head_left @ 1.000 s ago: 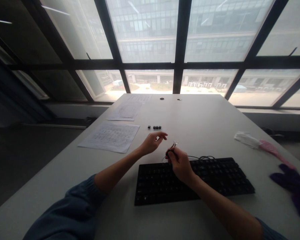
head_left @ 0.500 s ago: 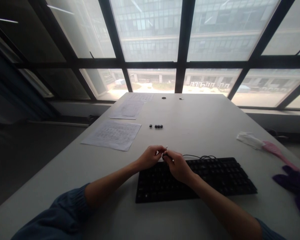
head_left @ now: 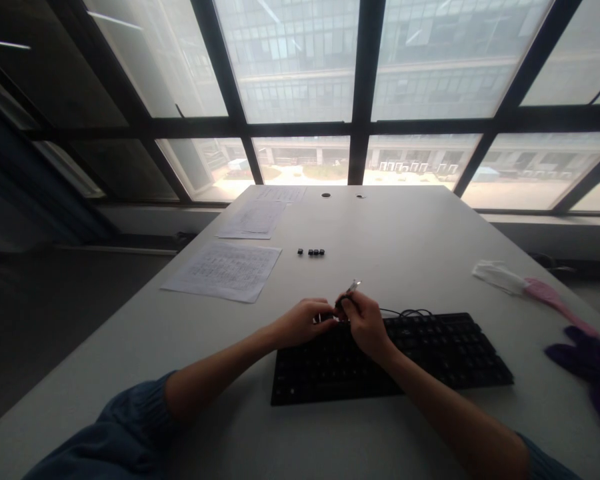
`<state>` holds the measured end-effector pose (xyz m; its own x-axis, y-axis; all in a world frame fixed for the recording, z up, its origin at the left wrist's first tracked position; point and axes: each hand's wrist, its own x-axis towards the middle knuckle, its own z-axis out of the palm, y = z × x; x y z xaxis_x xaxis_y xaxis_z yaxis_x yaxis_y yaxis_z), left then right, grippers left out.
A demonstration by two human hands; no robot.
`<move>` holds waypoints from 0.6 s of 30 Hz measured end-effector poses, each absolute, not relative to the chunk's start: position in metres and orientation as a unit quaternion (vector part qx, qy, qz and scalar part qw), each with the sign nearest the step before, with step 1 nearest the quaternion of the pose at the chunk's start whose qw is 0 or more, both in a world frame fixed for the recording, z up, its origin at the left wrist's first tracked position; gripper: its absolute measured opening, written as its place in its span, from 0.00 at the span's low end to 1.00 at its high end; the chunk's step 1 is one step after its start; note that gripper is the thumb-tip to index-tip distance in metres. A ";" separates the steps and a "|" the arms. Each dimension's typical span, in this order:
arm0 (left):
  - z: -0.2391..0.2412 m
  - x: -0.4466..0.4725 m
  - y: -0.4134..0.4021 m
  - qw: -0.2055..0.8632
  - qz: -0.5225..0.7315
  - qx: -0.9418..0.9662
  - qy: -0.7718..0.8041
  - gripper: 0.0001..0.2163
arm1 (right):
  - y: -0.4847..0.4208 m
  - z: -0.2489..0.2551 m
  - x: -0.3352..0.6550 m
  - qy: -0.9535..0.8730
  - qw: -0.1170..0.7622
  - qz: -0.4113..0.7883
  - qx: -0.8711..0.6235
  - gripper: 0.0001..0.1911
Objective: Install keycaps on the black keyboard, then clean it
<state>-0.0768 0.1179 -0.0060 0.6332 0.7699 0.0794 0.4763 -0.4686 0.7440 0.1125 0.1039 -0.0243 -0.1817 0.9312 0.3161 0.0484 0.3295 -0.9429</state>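
Over the upper left part of a black computer keyboard (head_left: 450, 353), my two hands meet. My right hand (head_left: 367, 327) is closed on a small keycap puller (head_left: 353, 287), whose shiny metal end points up and away from me. Beside it, my left hand (head_left: 303, 322) has its thumb and fingertips drawn together just above the keys; what lies between them is too small and dark to make out. Farther off on the table stand several loose black keycaps (head_left: 316, 253), one of them (head_left: 301, 251) apart to the left.
Printed sheets of paper (head_left: 225, 270) lie on the left of the white table (head_left: 400, 247). On the right are a white and pink cloth item (head_left: 543, 290) and a purple one (head_left: 580, 357). The keyboard's cable (head_left: 415, 313) loops behind it. Windows rise beyond the far edge.
My right hand has shifted slightly right, and the puller's metal end now tilts up and right. My left hand has moved a little toward me and lower, its fingertips now over the keys.
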 end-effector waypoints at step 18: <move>0.002 -0.088 0.136 0.513 0.247 0.714 0.407 0.07 | 0.105 -0.025 0.111 -0.660 0.499 0.424 -0.368 0.11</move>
<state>-0.0877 0.1356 0.0019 0.5461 0.8352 -0.0647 0.3270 -0.1415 0.9344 0.1108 0.1054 -0.0251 -0.2314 0.9091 0.3463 0.0632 0.3693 -0.9272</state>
